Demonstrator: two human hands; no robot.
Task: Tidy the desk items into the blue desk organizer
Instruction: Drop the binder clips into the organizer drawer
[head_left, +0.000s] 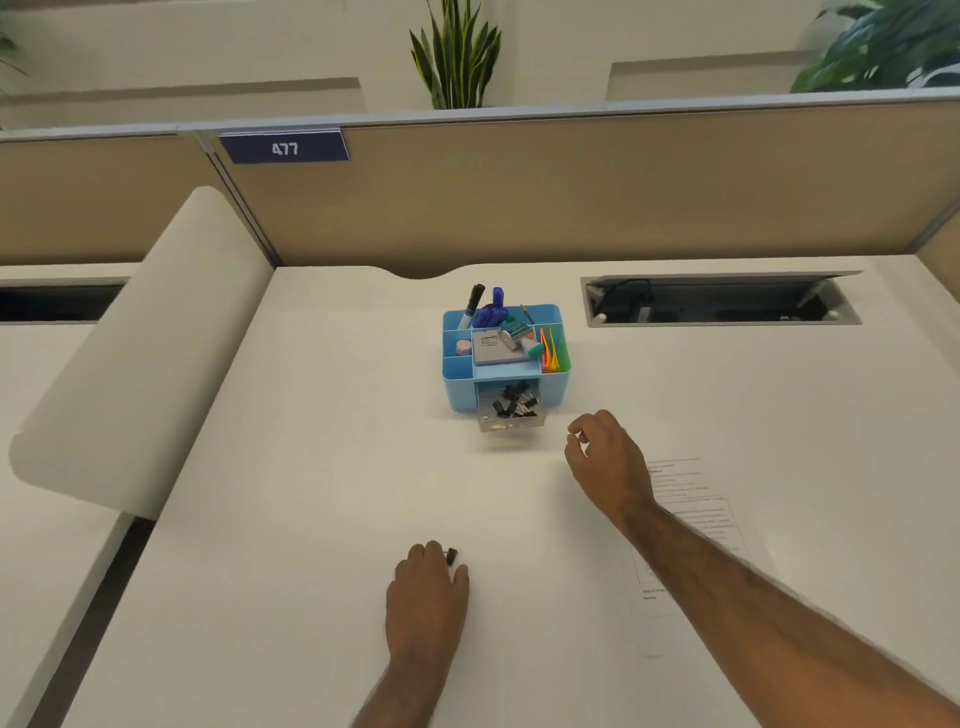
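Blue desk organizer is the task item; it stands upright near the far middle of the desk, and the description below runs from the largest element to the smallest.

Desk: a wide, pale surface covered in white sheeting. A tan partition closes off its far edge, carrying a dark plate marked 477. Potted plants rise behind the partition. A recessed cable tray with its flap raised opens in the desk to the right of the organizer. A loose roll of the white sheeting curls up along the left edge. A printed sheet lies flat on the right, partly under the right forearm. The broad area between the organizer and the near edge is bare.

Organizer: the top compartments hold a marker, blue items, a notepad and bright plastic strips. A clear drawer stands pulled out at its front (it contains black binder clips).

Right hand: hovers just right of the drawer, well clear of it, fingers loosely curled, thumb and forefinger close together; whether they pinch anything cannot be told.

Left hand: rests near the front edge, fingertips closed on a small black binder clip.
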